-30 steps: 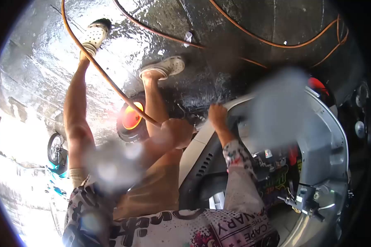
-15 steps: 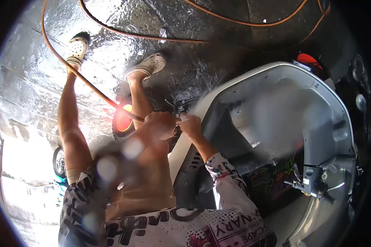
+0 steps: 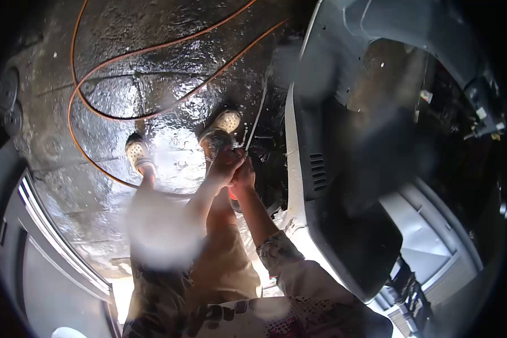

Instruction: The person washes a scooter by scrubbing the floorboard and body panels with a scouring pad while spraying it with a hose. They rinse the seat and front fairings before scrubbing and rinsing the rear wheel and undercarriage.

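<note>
My left hand (image 3: 226, 165) is closed around the end of an orange hose (image 3: 69, 118), which loops over the floor and runs behind a blurred spot to my wrist. My right hand (image 3: 244, 176) is pressed against the left one, its fingers closed at the hose end. Fingers and blur hide the exact tip. From there a thin stream of water (image 3: 258, 117) shoots forward toward the dark floor. To the right of my hands, apart from them, stands a large grey vehicle panel (image 3: 298, 186) with a slotted vent (image 3: 318, 172).
Wet, shiny floor (image 3: 112, 90) spreads ahead, with hose loops across it. My feet in light clogs (image 3: 228, 121) stand on it. A grey vehicle door (image 3: 62, 276) is at lower left. Dark round discs (image 3: 8, 93) lie at far left. Blurred spots cover parts of the view.
The view has swung, so the grey panel and floor appear shifted. My hands have come closer together at the hose end, and a water stream now shows in front of them.
</note>
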Demonstrator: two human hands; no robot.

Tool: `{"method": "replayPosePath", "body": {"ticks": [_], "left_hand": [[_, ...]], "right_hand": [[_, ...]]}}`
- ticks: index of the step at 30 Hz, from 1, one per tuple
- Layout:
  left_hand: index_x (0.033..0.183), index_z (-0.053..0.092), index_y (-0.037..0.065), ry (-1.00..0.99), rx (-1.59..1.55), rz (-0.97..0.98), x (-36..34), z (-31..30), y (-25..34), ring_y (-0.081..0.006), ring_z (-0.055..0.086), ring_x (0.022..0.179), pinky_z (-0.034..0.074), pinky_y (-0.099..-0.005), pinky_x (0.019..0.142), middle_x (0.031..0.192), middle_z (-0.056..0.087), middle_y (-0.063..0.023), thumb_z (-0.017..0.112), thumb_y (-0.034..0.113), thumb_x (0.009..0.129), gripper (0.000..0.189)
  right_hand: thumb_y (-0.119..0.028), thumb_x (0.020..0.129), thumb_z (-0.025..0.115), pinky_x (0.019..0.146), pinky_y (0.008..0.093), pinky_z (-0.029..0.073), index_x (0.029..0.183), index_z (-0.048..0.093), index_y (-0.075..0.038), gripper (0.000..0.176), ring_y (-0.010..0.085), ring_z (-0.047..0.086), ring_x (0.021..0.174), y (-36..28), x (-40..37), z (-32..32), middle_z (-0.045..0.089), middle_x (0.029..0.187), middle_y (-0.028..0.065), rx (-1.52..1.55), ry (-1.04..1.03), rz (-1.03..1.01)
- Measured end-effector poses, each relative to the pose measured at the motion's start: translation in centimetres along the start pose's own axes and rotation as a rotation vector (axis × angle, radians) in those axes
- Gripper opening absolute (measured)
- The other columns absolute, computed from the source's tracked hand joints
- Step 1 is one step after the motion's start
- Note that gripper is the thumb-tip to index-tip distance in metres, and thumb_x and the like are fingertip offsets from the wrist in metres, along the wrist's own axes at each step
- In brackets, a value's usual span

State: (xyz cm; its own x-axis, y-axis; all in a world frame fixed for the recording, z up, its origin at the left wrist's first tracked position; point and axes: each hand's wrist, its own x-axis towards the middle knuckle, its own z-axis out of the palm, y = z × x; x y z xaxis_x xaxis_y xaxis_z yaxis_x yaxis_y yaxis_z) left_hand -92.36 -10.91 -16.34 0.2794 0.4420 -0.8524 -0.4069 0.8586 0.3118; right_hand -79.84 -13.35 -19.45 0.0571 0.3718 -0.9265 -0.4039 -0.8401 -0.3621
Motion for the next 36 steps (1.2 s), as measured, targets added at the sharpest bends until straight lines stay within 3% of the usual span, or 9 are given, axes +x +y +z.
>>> {"method": "replayPosePath", "body": {"ticks": [2,5,9,11,16,23,25,32,36], "left_hand": [[0.134,0.031,0.013,-0.031,0.098,0.013,0.4,-0.5,-0.7,-0.0086,0.044,0.044,0.032,-0.0237,0.034,0.073,0.052,-0.0049,0.064,0.019,0.087,0.058],[0.134,0.029,0.012,-0.057,0.165,-0.029,1.3,-1.3,-2.9,-0.0073,0.043,0.044,0.03,-0.0235,0.033,0.073,0.051,-0.0025,0.063,0.017,0.088,0.057],[0.094,0.051,0.013,-0.084,-0.157,-0.024,3.8,-2.4,-4.7,-0.0047,0.049,0.06,0.038,-0.0206,0.046,0.073,0.051,0.0047,0.06,0.014,0.089,0.01],[0.099,0.054,0.011,-0.292,-0.286,0.038,3.7,-3.3,-5.9,-0.0091,0.056,0.077,0.047,-0.0237,0.061,0.086,0.056,-0.0005,0.06,0.012,0.089,0.011],[0.126,0.049,0.008,-0.106,0.882,0.082,10.1,-10.1,-8.3,-0.0266,0.061,0.097,0.051,-0.0404,0.082,0.112,0.057,-0.0132,0.071,0.026,0.08,0.055],[0.141,0.034,0.031,0.08,2.085,0.36,20.2,-15.9,-6.8,-0.0437,0.027,0.129,0.044,-0.0529,0.092,0.142,0.031,-0.016,0.078,0.032,0.067,0.086],[0.137,0.04,0.029,0.239,2.222,0.956,27.3,-23.5,-12.5,-0.0444,0.032,0.126,0.045,-0.0503,0.091,0.137,0.037,-0.0165,0.077,0.023,0.068,0.078],[0.097,0.056,0.009,0.288,1.07,0.438,20.8,-14.5,-6.9,-0.0283,0.064,0.076,0.051,-0.0387,0.069,0.081,0.066,-0.0076,0.071,0.028,0.075,0.033],[0.1,0.057,0.007,-0.147,0.391,0.293,12.8,-2.0,-5.4,-0.0229,0.059,0.091,0.047,-0.0384,0.078,0.094,0.06,-0.0102,0.061,0.024,0.083,0.024]], "right_hand": [[-0.037,0.098,0.033,0.042,0.0208,0.044,0.117,0.053,0.0,0.047,0.0185,0.062,0.061,0.1,-3.8,6.6,0.064,0.092,0.0104,0.36,0.266,-0.055],[-0.043,0.097,0.028,0.04,0.0201,0.041,0.114,0.056,-0.001,0.053,0.0149,0.061,0.062,4.4,-1.3,0.1,0.063,0.094,0.0095,0.487,-0.299,-0.172],[-0.028,0.094,0.04,0.089,0.0268,0.046,0.114,0.056,-0.001,0.037,0.0196,0.059,0.1,3.9,-2.6,3.7,0.061,0.112,0.0115,0.204,0.012,-0.319],[-0.024,0.097,0.037,0.085,0.0284,0.048,0.111,0.057,-0.002,0.032,0.0181,0.06,0.097,5.3,-0.7,1.2,0.063,0.107,0.0105,0.065,0.076,-0.333],[-0.011,0.096,0.045,0.041,0.0233,0.044,0.136,0.032,-0.003,0.043,0.0087,0.048,0.044,6.4,1.1,-1.4,0.054,0.072,0.0048,-0.037,0.148,-0.489],[-0.026,0.098,0.047,0.036,0.0174,0.025,0.137,0.037,-0.003,0.046,0.0011,0.033,0.044,9.2,5.2,-3.4,0.043,0.062,-0.0042,0.021,0.152,-0.495],[-0.025,0.098,0.047,0.036,0.0172,0.023,0.134,0.041,-0.003,0.042,0.0003,0.032,0.044,10.0,4.9,-3.2,0.047,0.068,-0.0028,0.085,0.242,-0.44],[-0.019,0.098,0.047,0.035,0.0182,0.022,0.131,0.046,-0.004,0.036,0.0007,0.031,0.04,4.5,-2.1,-0.6,0.056,0.073,0.0031,0.212,0.479,-0.396],[-0.017,0.096,0.051,0.037,0.0192,0.026,0.126,0.05,-0.002,0.034,0.0019,0.034,0.043,-0.3,-5.8,0.7,0.059,0.075,0.0046,0.306,0.523,-0.453]]}}
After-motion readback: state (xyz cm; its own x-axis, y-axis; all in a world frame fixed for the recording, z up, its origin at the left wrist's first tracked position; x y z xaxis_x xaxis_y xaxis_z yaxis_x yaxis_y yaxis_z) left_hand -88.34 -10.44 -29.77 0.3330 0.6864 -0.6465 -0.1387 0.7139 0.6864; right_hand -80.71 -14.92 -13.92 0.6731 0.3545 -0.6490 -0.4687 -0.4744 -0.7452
